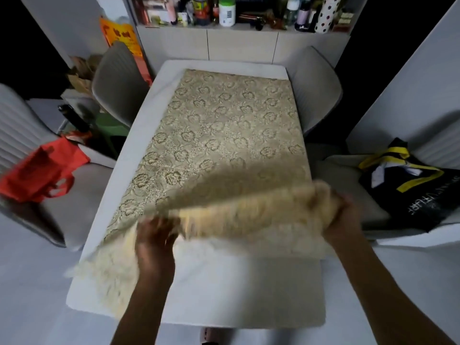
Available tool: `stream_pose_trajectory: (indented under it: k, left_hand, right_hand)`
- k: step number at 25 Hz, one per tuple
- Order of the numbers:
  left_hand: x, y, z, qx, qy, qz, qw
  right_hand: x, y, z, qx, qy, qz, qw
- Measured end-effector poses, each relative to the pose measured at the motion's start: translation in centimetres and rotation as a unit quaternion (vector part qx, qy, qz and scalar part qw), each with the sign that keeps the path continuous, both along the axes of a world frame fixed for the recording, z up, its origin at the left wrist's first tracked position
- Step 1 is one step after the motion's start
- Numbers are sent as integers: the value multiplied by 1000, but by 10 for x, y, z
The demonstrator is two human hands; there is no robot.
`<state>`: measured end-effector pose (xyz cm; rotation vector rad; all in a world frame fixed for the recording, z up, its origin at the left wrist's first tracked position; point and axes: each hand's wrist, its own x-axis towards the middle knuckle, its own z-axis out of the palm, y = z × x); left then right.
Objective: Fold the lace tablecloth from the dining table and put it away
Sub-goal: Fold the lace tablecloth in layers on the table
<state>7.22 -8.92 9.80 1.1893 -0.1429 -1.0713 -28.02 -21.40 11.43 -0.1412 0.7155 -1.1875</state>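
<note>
Head view, over a white counter (249,295): lace tablecloth (224,125) spread flat along it, near edge lifted and blurred. Left hand (155,245) and right hand (344,220) each with grip clamped on that raised edge. Red bag (42,170) on a chair at left.

I'm seeing grey chairs (117,85) flanking a white table (219,295), a cluttered shelf (239,26) standing behind, light pooling centrally.
</note>
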Motion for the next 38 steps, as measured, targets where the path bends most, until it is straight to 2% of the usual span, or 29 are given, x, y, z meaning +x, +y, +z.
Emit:
stream_pose_trajectory:
  k: [1, 2, 3, 4, 5, 6, 8, 9, 10, 11, 13, 15, 16, 18, 20, 22, 25, 27, 28, 29, 30, 31, 32, 33, 35, 36, 38]
  left_hand:
    - [6, -32, 11, -36, -76, -51, 995]
    - [9, -59, 14, -34, -212, -107, 971]
    - [6, -71, 10, -17, -353, -162, 921]
    - [4, -74, -8, 20, -457, -217, 862]
    - [5, -68, -31, 66, -553, -284, 780]
    - [9, -62, -51, 120, -613, -355, 695]
    - [26, -50, -89, 236, -664, -456, 544]
    - [36, -46, -106, 270, -674, -486, 487]
    - [45, -44, -117, 288, -678, -498, 458]
    - [52, -44, -124, 288, -692, -499, 436]
    - [63, -51, -134, 232, -732, -465, 441]
    - [70, -58, -140, 137, -801, -415, 410]
    - [73, -58, -140, 125, -808, -408, 406]
    - [77, -52, -147, 135, -778, -421, 446]
    - [81, -26, -149, 191, -714, -467, 485]
    - [80, 2, -163, 246, -691, -509, 451]
    - [74, 70, -172, 267, -660, -559, 424]
    - [62, 119, -165, 218, -683, -573, 397]
    - [55, 141, -155, 219, -674, -612, 351]
    - [47, 157, -145, 259, -658, -624, 332]
    - [42, 168, -138, 261, -668, -615, 327]
    - [38, 173, -131, 257, -652, -630, 335]
    - [37, 174, -129, 261, -653, -600, 381]
    - [37, 177, -130, 277, -651, -584, 398]
    - [41, 180, -121, 281, -604, -570, 481]
    - [45, 178, -118, 277, -595, -556, 510]
    - [57, 166, -110, 272, -592, -534, 538]
  right_hand:
    - [4, -15, -1, 6, 26, -48, 999]
    - [9, -24, -7, 24, 56, -91, 994]
    - [14, -31, -18, 29, 120, -98, 988]
    - [28, -29, -27, 14, 221, -52, 974]
    - [42, -14, -46, -11, 347, 32, 937]
    - [57, 2, -63, -38, 473, 129, 871]
    - [78, 36, -107, -104, 668, 301, 673]
    - [85, 51, -125, -132, 727, 353, 574]
    - [93, 63, -136, -146, 765, 381, 499]
    - [100, 71, -146, -149, 778, 401, 459]
    - [115, 78, -158, -125, 769, 446, 440]
    - [126, 81, -164, -110, 764, 458, 440]
    - [129, 83, -165, -104, 763, 464, 437]
    - [126, 91, -169, -101, 760, 474, 434]
    - [126, 108, -168, -99, 752, 476, 445]
    - [125, 121, -171, -98, 745, 478, 454]
    - [124, 154, -160, -113, 743, 493, 438]
    - [114, 182, -154, -115, 748, 508, 411]
    - [108, 197, -153, -113, 754, 516, 391]
    - [103, 213, -152, -110, 761, 522, 370]
    - [97, 227, -152, -105, 768, 525, 352]
    - [93, 238, -150, -99, 774, 524, 341]
    - [89, 244, -147, -95, 776, 525, 336]
    - [86, 247, -144, -90, 775, 529, 335]
    - [85, 247, -138, -92, 769, 543, 325]
    - [88, 244, -134, -97, 768, 543, 324]
    - [101, 235, -127, -109, 771, 523, 348]
